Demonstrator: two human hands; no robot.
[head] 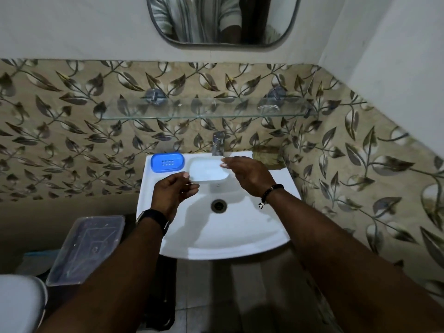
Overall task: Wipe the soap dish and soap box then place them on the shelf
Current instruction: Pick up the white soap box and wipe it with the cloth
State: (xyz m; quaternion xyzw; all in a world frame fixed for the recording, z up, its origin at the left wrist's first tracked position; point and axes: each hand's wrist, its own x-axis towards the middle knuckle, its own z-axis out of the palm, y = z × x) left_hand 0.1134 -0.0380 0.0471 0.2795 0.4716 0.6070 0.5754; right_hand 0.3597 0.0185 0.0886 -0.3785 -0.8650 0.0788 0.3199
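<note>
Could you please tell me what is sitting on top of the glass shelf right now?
Nothing rests on the glass shelf; only wall tiles show through it. The blue soap dish sits on the sink rim.

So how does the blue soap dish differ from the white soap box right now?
The blue soap dish rests on the sink's back left corner, untouched; the white soap box is held above the basin between the left hand and right hand. The dish shows drain slots; the box looks plain inside. Both are rounded rectangles, and neither is on the glass shelf yet.
</note>
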